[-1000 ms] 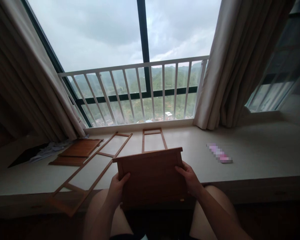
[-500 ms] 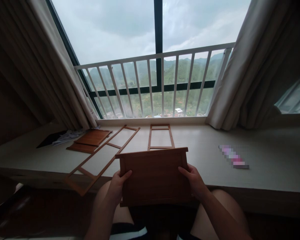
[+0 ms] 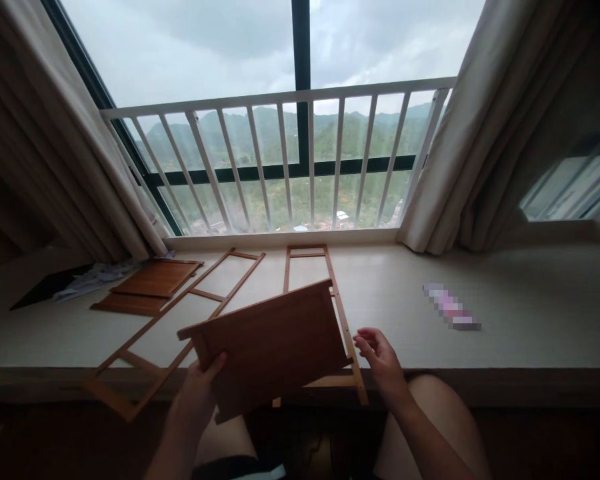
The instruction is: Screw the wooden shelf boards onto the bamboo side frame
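My left hand [image 3: 196, 399] grips the lower left corner of a brown wooden shelf panel [image 3: 270, 347], which is tilted with its left end low, above my lap. My right hand [image 3: 380, 357] is off the panel, just right of it, with fingers apart and nothing in them. Under the panel lies a wooden ladder-like frame [image 3: 341, 313] on the pale window ledge [image 3: 430, 333], its near end hanging over the edge. A second, longer frame [image 3: 180, 320] lies slanted to the left.
Two stacked brown panels [image 3: 150, 287] and crumpled paper with a dark sheet [image 3: 80, 280] lie at far left on the ledge. A blurred pink item [image 3: 450, 308] lies at right. White railing and curtains stand behind. My bare knees are below.
My right hand has let go of the panel. The left hand alone now holds it and has swung it left and tilted it. The view has shifted slightly.
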{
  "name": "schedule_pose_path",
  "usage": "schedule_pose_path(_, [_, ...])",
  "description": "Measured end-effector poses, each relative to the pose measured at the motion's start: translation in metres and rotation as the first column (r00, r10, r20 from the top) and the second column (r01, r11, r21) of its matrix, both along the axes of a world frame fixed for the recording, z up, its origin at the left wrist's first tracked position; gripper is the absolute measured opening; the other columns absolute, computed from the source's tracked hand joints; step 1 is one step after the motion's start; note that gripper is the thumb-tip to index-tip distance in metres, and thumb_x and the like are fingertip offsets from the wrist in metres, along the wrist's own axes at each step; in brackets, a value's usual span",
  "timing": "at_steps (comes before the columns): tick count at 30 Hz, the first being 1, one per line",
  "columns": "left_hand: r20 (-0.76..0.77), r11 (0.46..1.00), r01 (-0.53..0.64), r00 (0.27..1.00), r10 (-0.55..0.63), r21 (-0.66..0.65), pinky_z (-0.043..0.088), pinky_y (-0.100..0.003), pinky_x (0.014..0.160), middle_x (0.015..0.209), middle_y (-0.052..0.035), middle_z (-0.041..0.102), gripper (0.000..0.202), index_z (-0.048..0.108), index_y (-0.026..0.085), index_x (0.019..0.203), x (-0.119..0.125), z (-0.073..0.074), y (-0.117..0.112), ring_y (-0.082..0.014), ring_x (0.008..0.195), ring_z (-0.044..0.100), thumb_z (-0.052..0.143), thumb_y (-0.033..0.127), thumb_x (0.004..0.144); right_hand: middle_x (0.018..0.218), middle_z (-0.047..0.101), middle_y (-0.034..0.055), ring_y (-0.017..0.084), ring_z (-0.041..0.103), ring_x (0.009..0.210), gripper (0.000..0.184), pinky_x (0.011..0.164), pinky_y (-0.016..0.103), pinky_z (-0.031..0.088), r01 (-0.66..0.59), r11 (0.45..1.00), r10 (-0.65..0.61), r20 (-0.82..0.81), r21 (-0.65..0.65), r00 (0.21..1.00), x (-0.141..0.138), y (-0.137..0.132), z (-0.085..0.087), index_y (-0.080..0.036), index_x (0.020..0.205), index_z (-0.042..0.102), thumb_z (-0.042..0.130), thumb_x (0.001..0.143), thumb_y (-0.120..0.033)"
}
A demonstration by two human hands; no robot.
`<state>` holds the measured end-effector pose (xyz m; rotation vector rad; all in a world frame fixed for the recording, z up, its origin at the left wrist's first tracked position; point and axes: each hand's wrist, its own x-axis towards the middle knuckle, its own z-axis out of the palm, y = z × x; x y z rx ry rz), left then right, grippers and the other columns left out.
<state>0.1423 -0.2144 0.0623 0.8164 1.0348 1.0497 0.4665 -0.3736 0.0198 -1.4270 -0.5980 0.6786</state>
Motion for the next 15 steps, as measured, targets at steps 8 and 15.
schedule_pose_path(8, [0.031, 0.957, -0.288, 0.957, 0.287, 0.025, 0.061, -0.036, 0.087, 0.101, -0.0062, 0.074, 0.045, 0.068, 0.019, 0.118, -0.019, 0.011, 0.018, -0.0211, 0.091, 0.071, 0.076, 0.019, 0.074, 0.108, 0.066, 0.0079, 0.027, 0.064, 0.103, 0.073, 0.078, 0.035, 0.054, 0.151, 0.962, -0.258, -0.582, -0.227, 0.771, -0.032, -0.052, -0.072, -0.023, 0.112, 0.053, 0.083, 0.058, -0.062])
schedule_pose_path(15, [-0.005, 0.943, -0.331, 0.944, 0.331, 0.038, 0.063, -0.033, 0.079, 0.097, -0.007, 0.074, 0.048, 0.07, 0.018, 0.114, -0.025, 0.013, 0.025, -0.0234, 0.092, 0.07, 0.08, 0.023, 0.067, 0.073, 0.069, 0.0, 0.015, 0.065, 0.06, 0.045, 0.057, 0.025, 0.052, -0.096, 0.994, 0.012, -0.824, -0.051, 0.566, -0.047, -0.037, -0.078, -0.019, 0.097, 0.062, 0.086, 0.066, -0.041])
